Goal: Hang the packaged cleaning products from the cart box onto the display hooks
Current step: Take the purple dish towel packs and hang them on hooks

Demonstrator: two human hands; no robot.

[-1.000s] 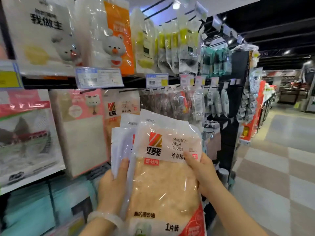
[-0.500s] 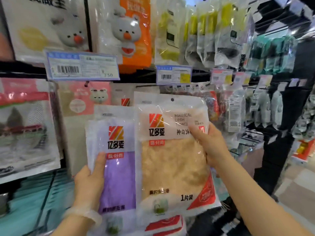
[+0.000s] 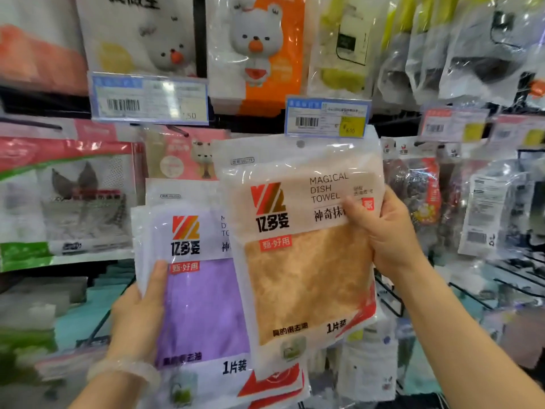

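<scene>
My right hand (image 3: 383,231) grips the right edge of an orange-beige dish towel pack (image 3: 303,261) and holds it upright against the display. The pack's hang hole (image 3: 300,143) sits just below a price tag (image 3: 327,118) at the end of a hook. My left hand (image 3: 141,314) holds a stack of packs fronted by a purple dish towel pack (image 3: 200,305), lower and to the left, thumb across its front. The cart box is out of view.
Packaged goods hang in rows on the display: bear-print packs (image 3: 259,51) above, a pink pack (image 3: 188,154) behind, a mesh-bag pack (image 3: 67,196) to the left, dark scrubber packs (image 3: 413,196) to the right. Bare wire hooks (image 3: 501,278) stick out at lower right.
I have stepped closer to the display. My right hand has lifted the orange-beige pack up toward the price tag, apart from the stack, which my left hand keeps lower with the purple pack showing.
</scene>
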